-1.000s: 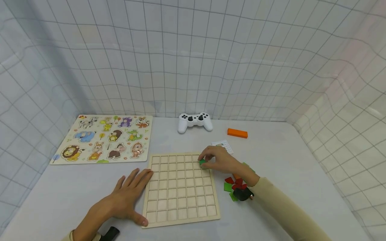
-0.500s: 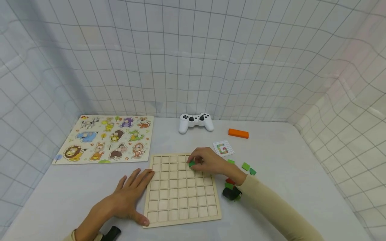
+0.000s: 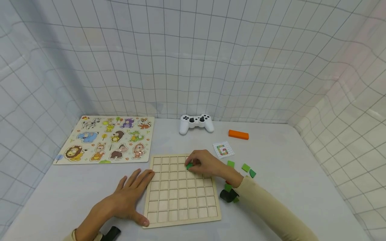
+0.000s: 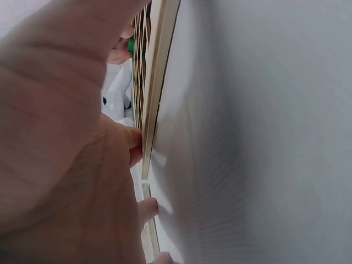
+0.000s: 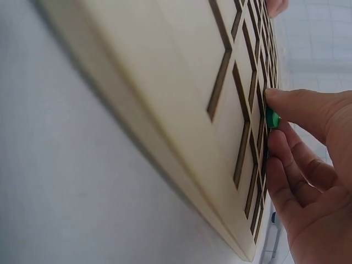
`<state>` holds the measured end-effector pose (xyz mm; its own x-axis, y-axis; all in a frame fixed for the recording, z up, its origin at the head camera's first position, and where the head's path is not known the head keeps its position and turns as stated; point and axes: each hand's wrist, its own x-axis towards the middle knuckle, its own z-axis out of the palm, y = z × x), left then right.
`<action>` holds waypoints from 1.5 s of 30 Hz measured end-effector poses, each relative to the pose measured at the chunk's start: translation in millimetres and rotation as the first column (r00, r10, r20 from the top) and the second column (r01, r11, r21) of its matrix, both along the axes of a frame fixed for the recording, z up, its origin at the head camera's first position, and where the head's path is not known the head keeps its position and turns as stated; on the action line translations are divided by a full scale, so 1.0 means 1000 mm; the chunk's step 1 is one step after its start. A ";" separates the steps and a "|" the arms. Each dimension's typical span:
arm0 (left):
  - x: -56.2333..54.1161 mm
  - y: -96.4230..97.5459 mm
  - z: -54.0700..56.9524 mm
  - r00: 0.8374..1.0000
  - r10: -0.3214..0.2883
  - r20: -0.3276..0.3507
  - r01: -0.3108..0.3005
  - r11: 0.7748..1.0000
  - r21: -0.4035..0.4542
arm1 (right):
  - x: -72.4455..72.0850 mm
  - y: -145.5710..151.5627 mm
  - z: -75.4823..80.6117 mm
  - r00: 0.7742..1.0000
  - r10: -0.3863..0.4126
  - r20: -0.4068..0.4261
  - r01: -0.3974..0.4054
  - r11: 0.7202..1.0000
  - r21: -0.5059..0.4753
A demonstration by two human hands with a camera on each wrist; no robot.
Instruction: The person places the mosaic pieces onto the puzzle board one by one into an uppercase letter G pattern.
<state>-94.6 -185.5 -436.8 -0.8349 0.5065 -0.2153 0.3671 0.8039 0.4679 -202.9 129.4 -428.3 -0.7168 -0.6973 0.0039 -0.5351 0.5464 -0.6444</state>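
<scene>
A square wooden grid board (image 3: 173, 194) lies on the white table. My right hand (image 3: 206, 163) is over its far right part and pinches a small green tile (image 3: 189, 166) between thumb and fingers. In the right wrist view the green tile (image 5: 271, 117) sits right at the grid, with the thumb above it. My left hand (image 3: 128, 194) lies with spread fingers at the board's left edge, its fingertips and thumb touching the frame. The left wrist view shows those fingers (image 4: 132, 144) along the rim.
Several loose tiles, such as a light green one (image 3: 245, 167), lie right of the board, partly hidden by the right wrist. Behind are a pattern card (image 3: 223, 149), an orange block (image 3: 238, 134), a white game controller (image 3: 196, 123) and an animal puzzle board (image 3: 105, 139).
My right hand has moved left across the board's far rows with the green tile, uncovering the pattern card and some loose tiles. My left hand has stayed at the board's edge.
</scene>
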 end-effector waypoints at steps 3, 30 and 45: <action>-0.001 -0.002 -0.007 1.000 0.003 -0.015 -0.003 1.000 0.016 | 0.000 0.001 -0.002 1.000 0.016 -0.019 -0.016 1.000 0.002; -0.001 -0.002 -0.008 1.000 0.015 -0.011 -0.014 1.000 0.025 | 0.008 0.004 0.007 0.996 -0.059 -0.070 0.061 0.998 0.022; 0.004 0.004 0.011 1.000 0.007 0.021 -0.006 1.000 -0.023 | 0.039 0.066 0.026 0.980 -0.166 -0.114 0.162 0.986 -0.041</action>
<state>-90.6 -182.0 -425.7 -0.8333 0.4958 -0.2445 0.3520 0.8170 0.4568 -163.9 195.6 -402.3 -0.8147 -0.5685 0.1139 -0.5122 0.6136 -0.6010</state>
